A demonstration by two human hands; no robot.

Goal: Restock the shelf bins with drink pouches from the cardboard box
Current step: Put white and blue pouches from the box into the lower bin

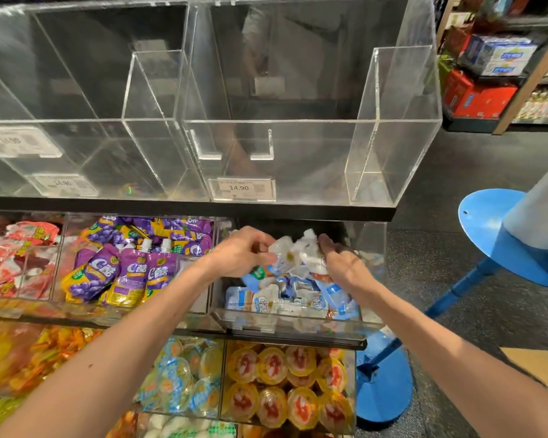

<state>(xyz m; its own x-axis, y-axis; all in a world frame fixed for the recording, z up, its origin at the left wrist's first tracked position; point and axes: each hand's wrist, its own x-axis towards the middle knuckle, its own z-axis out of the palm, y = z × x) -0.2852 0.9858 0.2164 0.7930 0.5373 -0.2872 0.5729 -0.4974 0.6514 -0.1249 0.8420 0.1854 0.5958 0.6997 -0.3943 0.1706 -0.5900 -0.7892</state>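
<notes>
Both hands meet over the rightmost bin [282,317] of the middle shelf, sharing a small bunch of white-and-blue drink pouches [293,252]. The left hand [244,252] pinches the bunch's left edge, its fingers [257,236] curled over the top. The right hand [342,265] has its fingers [325,241] curled round the right side. Gripping from both sides probably keeps the floppy pouches together (they crumple and slide easily), so they can be lowered as one lot instead of spilling.

The bunch hangs just above the far part of the bin. The heap of matching pouches [285,298] already inside lies mostly against the near front wall, so the far part looks like the space being filled.

Flavours are kept apart. The neighbouring bin to the left holds purple grape pouches [124,273], several with their spouts pointing away. That explains why this white-and-blue lot goes only here.

Above are larger clear acrylic bins [393,137], one with a price label [241,188] reading 14.90. Jelly cups [285,390] fill the shelf below. Only a corner of the cardboard box [538,368] shows on the floor at the near right, well apart from the hands and within a turn's reach. What is in it cannot be seen.
</notes>
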